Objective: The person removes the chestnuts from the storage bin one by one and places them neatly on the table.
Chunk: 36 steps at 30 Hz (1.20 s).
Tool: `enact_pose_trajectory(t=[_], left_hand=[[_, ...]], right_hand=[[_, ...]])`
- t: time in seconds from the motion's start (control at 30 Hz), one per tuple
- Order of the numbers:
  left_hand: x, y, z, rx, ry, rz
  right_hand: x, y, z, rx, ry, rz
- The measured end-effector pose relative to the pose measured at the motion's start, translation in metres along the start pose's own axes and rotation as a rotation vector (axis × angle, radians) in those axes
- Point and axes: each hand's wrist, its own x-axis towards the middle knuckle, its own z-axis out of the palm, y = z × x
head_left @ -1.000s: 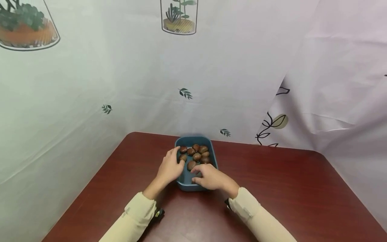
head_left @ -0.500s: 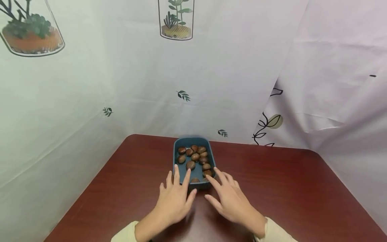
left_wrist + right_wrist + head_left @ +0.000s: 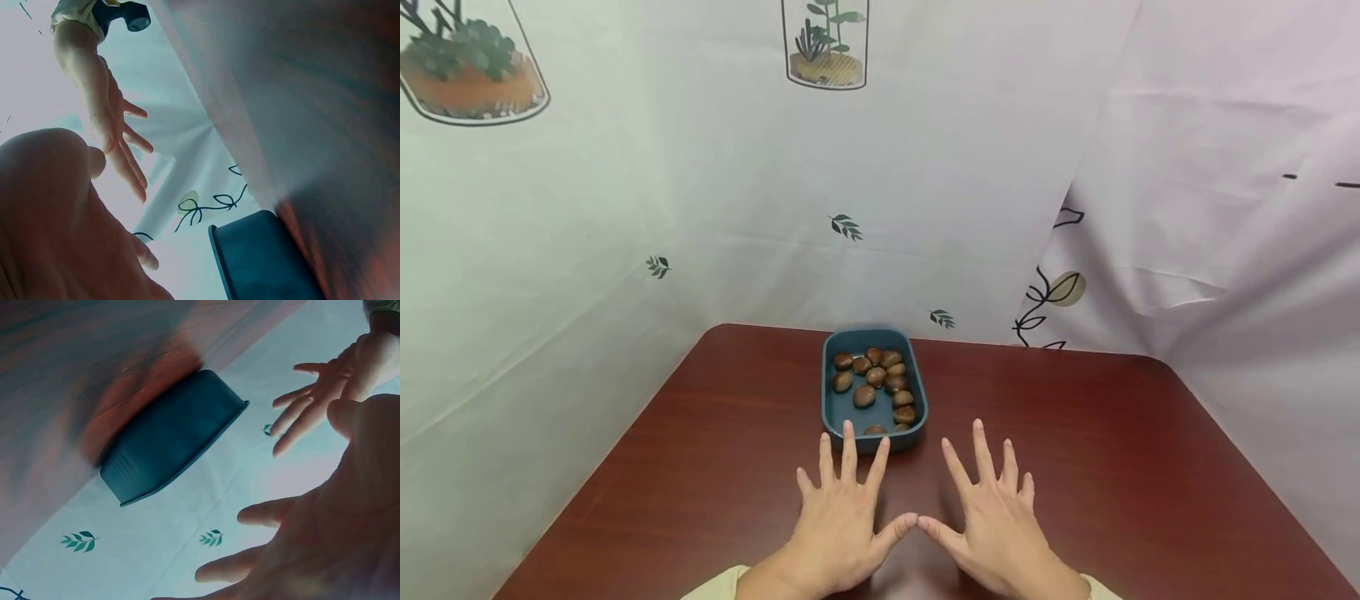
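My left hand point(image 3: 838, 525) is spread palm down over the near part of the table, its fingertips overlapping the near rim of a blue box in the head view. Beside it my right hand point(image 3: 1000, 529) is spread the same way, to the right of the box's near corner. The two thumb tips meet or nearly meet. Neither hand holds anything. The rectangular blue box point(image 3: 829, 404) holds several brown chestnuts point(image 3: 864, 396), mostly along its back and right side. In the right wrist view the outer wall of the box point(image 3: 175, 437) shows, with the chestnuts hidden.
The dark red wooden table point(image 3: 722, 467) has rounded far corners. A pale cloth backdrop point(image 3: 760, 167) printed with leaves and plant jars hangs close behind its far edge and along the sides. A dark wrist device point(image 3: 128, 15) shows at the right sleeve in the left wrist view.
Both hands have left the inside of the box and drawn back toward the near side, fingers spreading. The box stays at the far part of the table with the chestnuts in it.
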Motion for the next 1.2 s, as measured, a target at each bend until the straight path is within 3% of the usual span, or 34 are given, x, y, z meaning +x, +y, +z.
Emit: enact_pose_trajectory(t=[0.5, 0.73, 0.93, 1.07, 1.2], left_hand=[[0.008, -0.006, -0.005, 0.006, 0.002, -0.012], [0.016, -0.017, -0.011, 0.023, 0.022, -0.056], [0.029, -0.026, -0.024, 0.016, 0.033, -0.084], [0.039, -0.033, -0.038, -0.013, 0.081, -0.085], [0.056, -0.045, -0.047, -0.087, 0.178, -0.12]], right_hand=[[0.009, 0.001, -0.003, -0.001, -0.01, 0.012], [0.023, 0.005, -0.004, -0.035, -0.018, 0.001], [0.042, 0.005, -0.011, 0.005, -0.049, -0.005], [0.059, 0.006, -0.014, 0.044, -0.034, -0.006], [0.075, 0.008, -0.017, 0.133, -0.011, 0.019]])
